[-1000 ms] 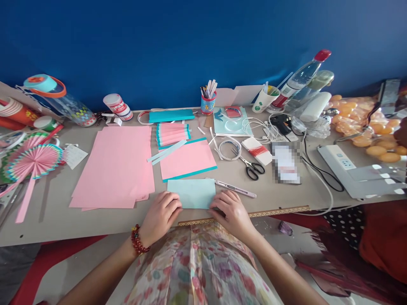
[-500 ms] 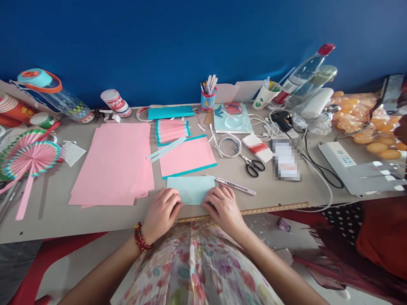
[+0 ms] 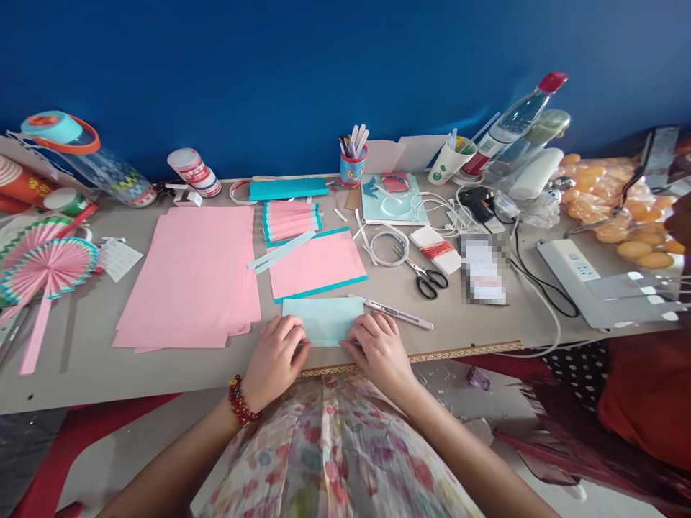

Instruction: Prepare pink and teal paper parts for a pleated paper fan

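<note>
A light blue sheet of paper point(image 3: 325, 315) lies at the near edge of the grey table point(image 3: 80, 352). My left hand point(image 3: 276, 357) pinches its near left edge with curled fingers. My right hand point(image 3: 378, 350) does the same at its near right edge. The two hands sit close together over the paper's lower edge, hiding it. A red bead bracelet point(image 3: 240, 400) circles my left wrist. A utility knife point(image 3: 398, 314) lies just beyond my right hand.
A stack of pink sheets point(image 3: 191, 277) lies to the left, a pink sheet with a teal border point(image 3: 316, 265) just beyond the blue paper. Scissors point(image 3: 429, 278), a pen cup point(image 3: 353, 165), pleated paper fans point(image 3: 46, 266), bottles point(image 3: 510, 126) and a power strip point(image 3: 572, 270) crowd the table.
Both hands have slid inward along the paper's near edge and now sit closer together. The view has shifted slightly.
</note>
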`<act>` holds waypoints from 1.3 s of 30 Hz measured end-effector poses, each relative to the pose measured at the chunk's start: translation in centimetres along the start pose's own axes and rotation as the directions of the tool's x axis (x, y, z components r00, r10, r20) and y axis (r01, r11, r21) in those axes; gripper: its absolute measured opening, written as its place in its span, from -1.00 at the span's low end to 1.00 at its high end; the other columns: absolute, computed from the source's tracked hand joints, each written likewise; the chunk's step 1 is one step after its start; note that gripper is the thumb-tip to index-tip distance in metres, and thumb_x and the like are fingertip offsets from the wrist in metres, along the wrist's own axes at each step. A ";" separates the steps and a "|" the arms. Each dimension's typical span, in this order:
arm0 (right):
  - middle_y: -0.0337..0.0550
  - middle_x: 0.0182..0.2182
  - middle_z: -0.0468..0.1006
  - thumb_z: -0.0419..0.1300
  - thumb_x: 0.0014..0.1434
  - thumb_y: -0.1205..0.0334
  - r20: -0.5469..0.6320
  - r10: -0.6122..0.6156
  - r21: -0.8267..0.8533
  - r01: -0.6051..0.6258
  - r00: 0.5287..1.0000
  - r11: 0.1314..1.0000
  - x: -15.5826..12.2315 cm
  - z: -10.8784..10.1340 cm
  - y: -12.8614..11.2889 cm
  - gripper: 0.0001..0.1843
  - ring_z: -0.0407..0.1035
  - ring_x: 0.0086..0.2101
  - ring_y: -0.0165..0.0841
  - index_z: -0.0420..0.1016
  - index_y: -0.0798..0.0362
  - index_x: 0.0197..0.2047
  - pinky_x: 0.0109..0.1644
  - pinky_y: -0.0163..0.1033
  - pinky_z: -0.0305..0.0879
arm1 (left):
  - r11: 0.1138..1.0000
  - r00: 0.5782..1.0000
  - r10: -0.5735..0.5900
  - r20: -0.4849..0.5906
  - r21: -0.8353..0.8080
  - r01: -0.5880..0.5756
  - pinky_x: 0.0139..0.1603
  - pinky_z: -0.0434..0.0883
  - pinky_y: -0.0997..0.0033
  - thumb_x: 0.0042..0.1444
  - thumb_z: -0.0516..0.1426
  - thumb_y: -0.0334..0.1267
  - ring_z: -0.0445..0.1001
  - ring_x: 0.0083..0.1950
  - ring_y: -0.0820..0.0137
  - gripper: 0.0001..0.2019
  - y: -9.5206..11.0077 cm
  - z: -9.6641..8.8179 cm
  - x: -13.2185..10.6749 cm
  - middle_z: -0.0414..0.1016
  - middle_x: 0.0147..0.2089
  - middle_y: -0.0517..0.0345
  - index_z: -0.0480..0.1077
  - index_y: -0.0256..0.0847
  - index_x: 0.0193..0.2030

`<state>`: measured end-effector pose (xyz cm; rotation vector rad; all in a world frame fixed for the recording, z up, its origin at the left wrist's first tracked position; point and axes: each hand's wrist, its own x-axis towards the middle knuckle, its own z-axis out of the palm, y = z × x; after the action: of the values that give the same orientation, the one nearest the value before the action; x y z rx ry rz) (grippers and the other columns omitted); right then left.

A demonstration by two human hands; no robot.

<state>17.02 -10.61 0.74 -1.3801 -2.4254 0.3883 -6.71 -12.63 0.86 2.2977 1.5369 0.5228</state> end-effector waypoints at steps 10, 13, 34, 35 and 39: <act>-0.16 -0.27 0.42 0.19 0.30 0.17 0.001 0.002 -0.005 -0.002 1.000 1.000 0.1 0.0 0.0 -0.84 0.24 -0.23 -0.24 0.40 0.01 -0.33 0.07 -0.04 0.18 | 1.000 1.000 -0.001 0.010 -0.002 0.001 -0.08 0.33 0.19 0.25 0.07 -0.38 0.36 -0.10 0.23 -0.91 0.0 0.0 0.1 0.39 -0.14 0.08 0.27 -0.16 -0.30; -0.15 -0.28 0.42 0.20 0.30 0.18 -0.011 0.013 0.001 -0.013 1.000 1.000 0.1 0.1 -0.1 -0.84 0.25 -0.22 -0.23 0.40 0.01 -0.33 0.05 -0.05 0.19 | 1.000 1.000 0.003 0.008 -0.003 -0.003 -0.09 0.33 0.18 0.26 0.07 -0.37 0.36 -0.11 0.23 -0.90 0.0 0.0 0.2 0.38 -0.15 0.08 0.26 -0.16 -0.30; -0.09 -0.20 0.43 0.16 0.30 0.19 -0.099 0.165 0.091 -0.157 0.981 0.983 -1.7 -0.5 0.6 -0.87 0.28 -0.13 -0.17 0.36 0.00 -0.30 0.09 0.02 0.18 | 1.000 1.000 -0.001 -0.004 -0.007 0.001 -0.11 0.34 0.21 0.21 0.09 -0.41 0.37 -0.14 0.25 -0.89 0.0 -0.1 0.3 0.39 -0.17 0.10 0.28 -0.15 -0.33; -0.09 -0.20 0.44 0.15 0.30 0.21 -0.107 0.168 0.104 -0.157 0.980 0.982 -1.7 -0.5 0.6 -0.89 0.28 -0.12 -0.18 0.36 0.00 -0.29 0.10 0.02 0.18 | 1.000 1.000 0.000 -0.007 -0.007 0.000 -0.12 0.34 0.22 0.20 0.08 -0.41 0.37 -0.15 0.26 -0.89 0.0 -0.1 0.3 0.39 -0.17 0.10 0.28 -0.15 -0.33; -0.09 -0.19 0.45 0.10 0.32 0.27 -0.121 0.174 0.158 -0.154 0.977 0.975 -2.1 -0.7 1.1 -0.94 0.31 -0.12 -0.19 0.37 0.00 -0.23 0.11 0.01 0.20 | 1.000 1.000 -0.002 -0.007 -0.007 0.002 -0.12 0.34 0.21 0.21 0.07 -0.41 0.36 -0.14 0.26 -0.90 0.0 -0.1 0.2 0.39 -0.16 0.09 0.28 -0.16 -0.32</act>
<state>19.11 -11.81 0.66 -1.4949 -2.1368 0.4885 -6.66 -12.44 0.96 2.2916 1.5377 0.5359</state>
